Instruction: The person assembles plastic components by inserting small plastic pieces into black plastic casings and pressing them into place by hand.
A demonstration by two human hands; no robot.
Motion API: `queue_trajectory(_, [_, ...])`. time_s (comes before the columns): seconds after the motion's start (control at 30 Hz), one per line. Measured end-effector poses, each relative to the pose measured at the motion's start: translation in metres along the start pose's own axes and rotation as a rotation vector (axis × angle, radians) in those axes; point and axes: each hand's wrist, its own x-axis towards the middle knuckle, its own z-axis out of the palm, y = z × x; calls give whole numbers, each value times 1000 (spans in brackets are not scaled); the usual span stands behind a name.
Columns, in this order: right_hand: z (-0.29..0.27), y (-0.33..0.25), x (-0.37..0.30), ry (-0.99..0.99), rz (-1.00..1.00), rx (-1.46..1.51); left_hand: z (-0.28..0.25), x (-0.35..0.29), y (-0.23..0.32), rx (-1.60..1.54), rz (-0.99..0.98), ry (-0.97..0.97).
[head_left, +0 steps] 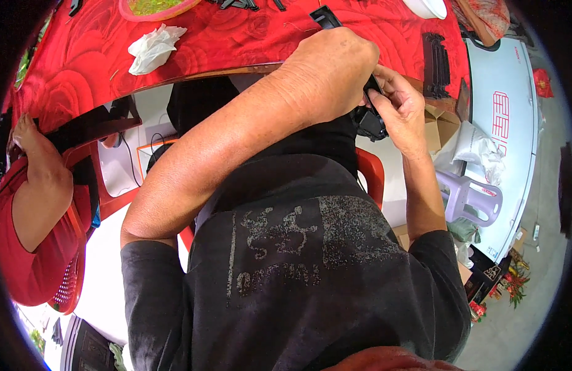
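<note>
A long black plastic strip (325, 17) with a recessed end slants past the table's near edge, between my hands. My left hand (337, 71) is closed over its middle, back of the hand up; its fingertips are hidden. Lower down, my right hand (402, 111) pinches the strip's near end between thumb and fingers. Just under the hands, by my lap, is a cluster of black parts (372, 127), partly covered, whose kind I cannot make out.
A red rose-patterned cloth (236, 46) covers the table. On it lie a crumpled white tissue (155, 48), a pink-rimmed bowl (156, 12), a white bowl (427, 7) and a stack of black strips (437, 65). A person in red (45, 204) sits at left; a purple stool (474, 198) stands at right.
</note>
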Motion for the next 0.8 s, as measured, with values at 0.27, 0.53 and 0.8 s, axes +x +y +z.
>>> queue_trajectory(0.27, [-1,5,-3,22,-31,-60,-5,2,-1,15,20,36])
queue_trajectory(0.53, [-6,4,0,-8,-8,4,-7,7,-9,-39,-16,-54])
queue_trajectory(0.8, [-2,2,3,-14,1,23,-7,2,-15,-161,-10,5])
